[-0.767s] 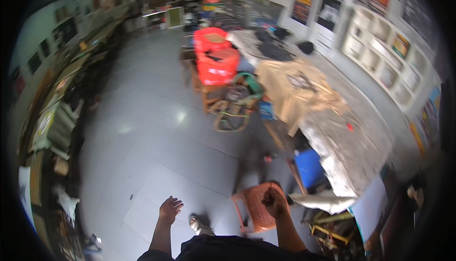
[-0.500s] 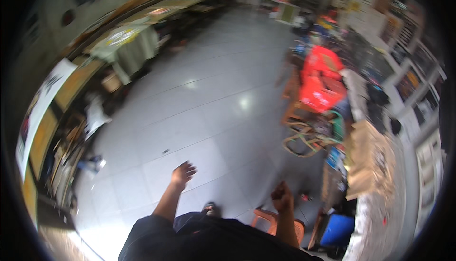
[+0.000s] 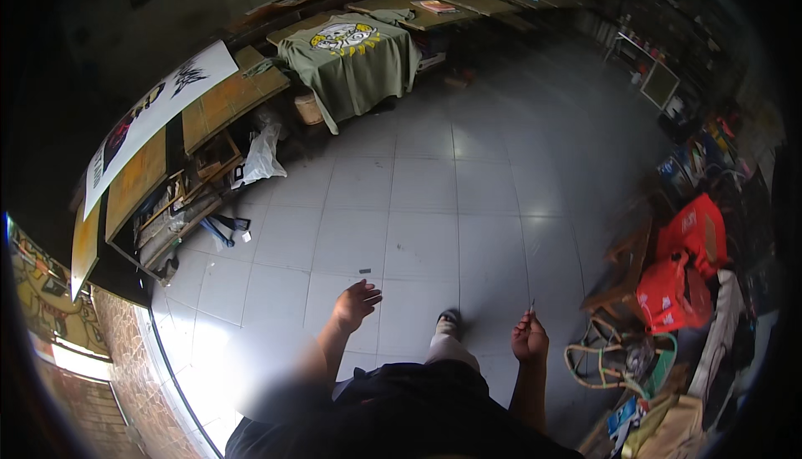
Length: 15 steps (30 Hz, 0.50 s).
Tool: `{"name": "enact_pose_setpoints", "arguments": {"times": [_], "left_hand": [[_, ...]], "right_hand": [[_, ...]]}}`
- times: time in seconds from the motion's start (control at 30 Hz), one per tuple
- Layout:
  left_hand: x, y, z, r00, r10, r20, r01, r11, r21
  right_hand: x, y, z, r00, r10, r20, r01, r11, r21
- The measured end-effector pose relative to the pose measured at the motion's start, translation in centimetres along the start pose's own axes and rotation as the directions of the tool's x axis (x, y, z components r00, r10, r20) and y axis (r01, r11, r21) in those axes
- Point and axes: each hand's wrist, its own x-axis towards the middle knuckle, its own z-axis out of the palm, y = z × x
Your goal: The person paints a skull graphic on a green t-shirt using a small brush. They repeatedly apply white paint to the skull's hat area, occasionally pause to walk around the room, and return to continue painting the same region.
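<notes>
My left hand (image 3: 357, 304) hangs in the air over the tiled floor, its fingers loosely apart with nothing in them. Over to the right, my right hand (image 3: 530, 339) is closed in a pinch. A small thin object (image 3: 532, 303) sticks up from its fingertips, too small for me to tell its kind. Beyond the left hand a small dark flat piece (image 3: 364, 271) lies on the floor. Between my hands one foot in a dark shoe (image 3: 449, 319) is stepping forward.
Along the left runs a long wooden bench with a printed white sheet (image 3: 159, 108) and a green-grey printed shirt (image 3: 355, 71). A white plastic bag (image 3: 263, 154) hangs below. On the right are red bags (image 3: 681, 284), a coiled hose (image 3: 614, 359) and wooden furniture.
The view has swung left, bringing the bench nearer the middle and the red bags toward the right edge. The orange stool has left the view. My left hand still hangs open.
</notes>
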Motion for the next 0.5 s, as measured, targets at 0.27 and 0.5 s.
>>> {"name": "enact_pose_setpoints", "arguments": {"times": [0.27,0.5], "left_hand": [[6.5,10.7,4.8,0.987,0.133,-0.084,-0.128,0.990,0.064],[10.2,15.7,2.7,0.887,0.045,-0.459,-0.177,0.952,-0.249]], "right_hand": [[16.0,-8.3,13.8,0.995,0.061,0.082,-0.037,0.963,-0.267],[28.0,-6.7,24.9,0.957,0.214,0.194,-0.121,0.907,-0.403]]}}
